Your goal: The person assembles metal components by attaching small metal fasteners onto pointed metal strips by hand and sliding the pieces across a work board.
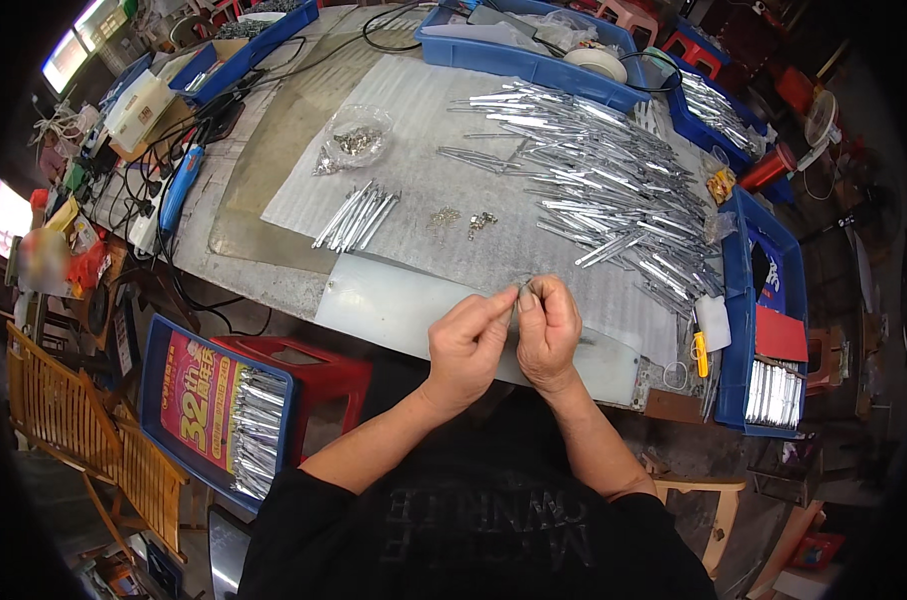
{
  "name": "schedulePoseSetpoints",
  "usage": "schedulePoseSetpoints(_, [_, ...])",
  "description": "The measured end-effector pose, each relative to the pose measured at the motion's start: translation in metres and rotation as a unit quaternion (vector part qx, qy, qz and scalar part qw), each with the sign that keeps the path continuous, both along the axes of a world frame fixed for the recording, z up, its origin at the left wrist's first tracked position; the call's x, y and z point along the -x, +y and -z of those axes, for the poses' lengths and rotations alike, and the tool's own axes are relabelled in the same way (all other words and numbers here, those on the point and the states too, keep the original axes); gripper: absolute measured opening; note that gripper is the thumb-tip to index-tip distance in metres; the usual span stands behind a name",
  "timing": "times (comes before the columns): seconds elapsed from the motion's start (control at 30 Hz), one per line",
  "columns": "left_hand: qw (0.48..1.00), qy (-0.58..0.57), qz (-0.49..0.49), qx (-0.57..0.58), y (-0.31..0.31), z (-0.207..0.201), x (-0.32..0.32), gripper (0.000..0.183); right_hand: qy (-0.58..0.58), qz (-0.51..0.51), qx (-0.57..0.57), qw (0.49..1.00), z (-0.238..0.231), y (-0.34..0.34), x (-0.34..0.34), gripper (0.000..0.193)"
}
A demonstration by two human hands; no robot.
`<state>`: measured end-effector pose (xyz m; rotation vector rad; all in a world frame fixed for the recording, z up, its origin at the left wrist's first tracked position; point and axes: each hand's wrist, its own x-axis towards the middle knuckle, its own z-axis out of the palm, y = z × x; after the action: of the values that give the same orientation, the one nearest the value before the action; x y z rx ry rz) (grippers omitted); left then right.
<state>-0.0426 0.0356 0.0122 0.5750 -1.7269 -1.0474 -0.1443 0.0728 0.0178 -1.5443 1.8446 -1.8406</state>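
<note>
My left hand (467, 345) and my right hand (549, 335) meet fingertip to fingertip over the near edge of a pale translucent board (384, 305). Both are closed in a pinch; whatever lies between the fingers is too small and covered to name. Beyond them sit two little heaps of tiny metal parts, one pale (444, 217) and one darker (482, 225). Farther left, a clear plastic bag (356, 138) holds more small metal pieces. In front of it lies a bunch of slim silvery metal strips (356, 218). A large pile of similar strips (614, 175) spreads to the right.
Blue trays (524, 52) line the table's far side, with another tray (764, 330) at the right edge. A yellow-handled tool (700, 350) lies near the right corner. Cables and a blue-handled tool (181, 188) occupy the left. A strip-filled tray (154, 385) rests by a red stool (319, 375).
</note>
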Motion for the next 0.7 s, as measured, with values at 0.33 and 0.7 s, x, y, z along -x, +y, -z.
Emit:
schedulePoseSetpoints(0.33, [0.989, 0.041, 0.044, -0.132, 0.008, 0.011, 0.014, 0.019, -0.026, 0.022, -0.03, 0.999, 0.004, 0.009, 0.006, 0.008])
schedulePoseSetpoints(0.7, [0.993, -0.107, 0.035, 0.03, -0.007, 0.0, -0.008, 0.021, -0.122, 0.038, -0.074, 0.989, 0.011, 0.047, 0.033, 0.01])
